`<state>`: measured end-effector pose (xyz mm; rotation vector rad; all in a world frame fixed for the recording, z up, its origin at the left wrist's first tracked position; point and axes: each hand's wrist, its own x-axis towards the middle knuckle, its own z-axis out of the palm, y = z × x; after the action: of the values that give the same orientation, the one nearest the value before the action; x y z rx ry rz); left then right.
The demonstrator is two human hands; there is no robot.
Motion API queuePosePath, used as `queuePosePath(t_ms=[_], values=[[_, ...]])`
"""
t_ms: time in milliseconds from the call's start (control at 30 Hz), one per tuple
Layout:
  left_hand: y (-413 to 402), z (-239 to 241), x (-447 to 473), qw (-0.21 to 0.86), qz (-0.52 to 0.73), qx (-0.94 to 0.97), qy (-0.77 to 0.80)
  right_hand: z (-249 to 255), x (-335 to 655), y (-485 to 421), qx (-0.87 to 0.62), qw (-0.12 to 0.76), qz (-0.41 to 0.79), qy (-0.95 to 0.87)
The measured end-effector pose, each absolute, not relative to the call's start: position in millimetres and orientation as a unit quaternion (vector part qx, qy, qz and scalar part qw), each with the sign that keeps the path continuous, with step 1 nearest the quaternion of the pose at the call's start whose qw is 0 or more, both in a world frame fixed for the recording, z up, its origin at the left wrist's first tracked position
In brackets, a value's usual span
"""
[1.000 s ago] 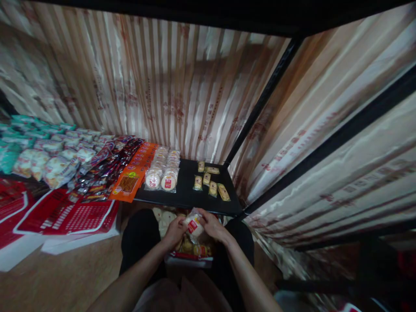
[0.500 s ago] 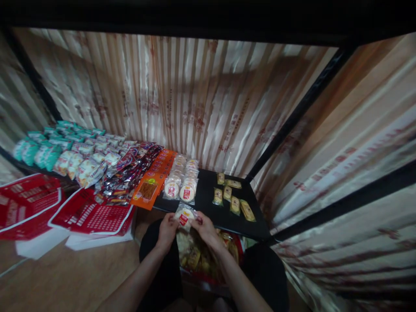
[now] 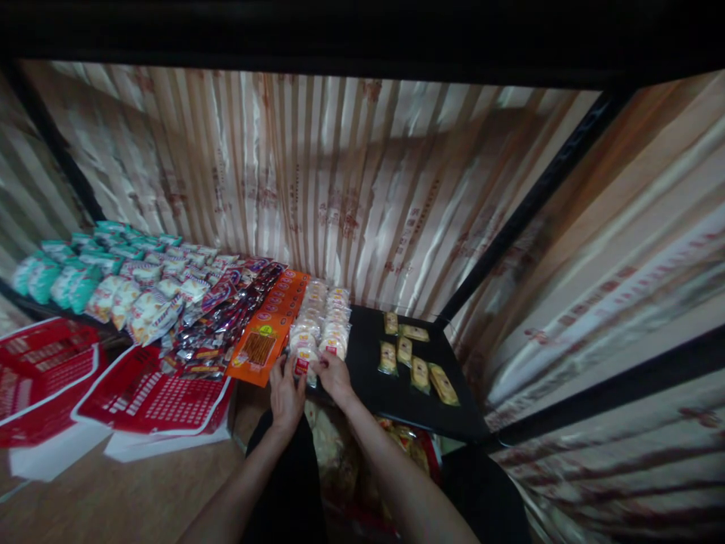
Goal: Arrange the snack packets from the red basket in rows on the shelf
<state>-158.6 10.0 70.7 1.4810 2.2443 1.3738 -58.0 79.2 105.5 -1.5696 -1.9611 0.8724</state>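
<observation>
My left hand point(image 3: 287, 394) and my right hand point(image 3: 334, 378) are both closed on the edges of a clear packet of round white rice crackers point(image 3: 302, 364) with a red and yellow label. The packet is at the front end of the left of two rows of like packets point(image 3: 337, 317) on the black shelf point(image 3: 365, 378). Left of the rows lies a flat orange snack bag point(image 3: 263, 332). Several small yellow wrapped cakes point(image 3: 419, 372) lie apart on the right part of the shelf.
Dark snack sachets point(image 3: 218, 325), white snack bags point(image 3: 152, 311) and teal bags point(image 3: 73, 283) fill the shelf's left part. Red baskets point(image 3: 152, 389) stand on the floor at left. Between my knees sits an open bag of packets point(image 3: 411, 446). A slanted black post point(image 3: 526, 204) rises at right.
Both hands have moved forward with the rice cracker packet, from above my lap to the front end of the left row. The view has shifted slightly.
</observation>
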Motion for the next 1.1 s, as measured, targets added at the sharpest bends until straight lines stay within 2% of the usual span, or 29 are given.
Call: queuePosePath(t_ms=[200, 467, 700, 933, 1100], values=[[26.7, 68.4, -160.9, 0.025, 0.451, 0.504, 0.737, 113.7, -71.3, 88.8, -0.566, 0.214, 0.294, -0.74], [34.6, 67.1, -159.2, 0.009, 0.438, 0.506, 0.743, 92.8, -67.1, 71.0, -0.522, 0.38, 0.335, -0.686], [33.8, 63.7, -158.1, 0.008, 0.433, 0.514, 0.74, 69.2, -8.8, 17.0, -0.509, 0.425, 0.309, -0.682], [21.6, 56.8, -152.4, -0.008, 0.459, 0.536, 0.709, 27.6, 78.6, -29.2, -0.63, 0.323, 0.23, -0.668], [-6.1, 60.6, -115.7, 0.0, 0.439, 0.566, 0.698, 7.9, 113.6, -33.7, -0.728, 0.141, 0.17, -0.649]])
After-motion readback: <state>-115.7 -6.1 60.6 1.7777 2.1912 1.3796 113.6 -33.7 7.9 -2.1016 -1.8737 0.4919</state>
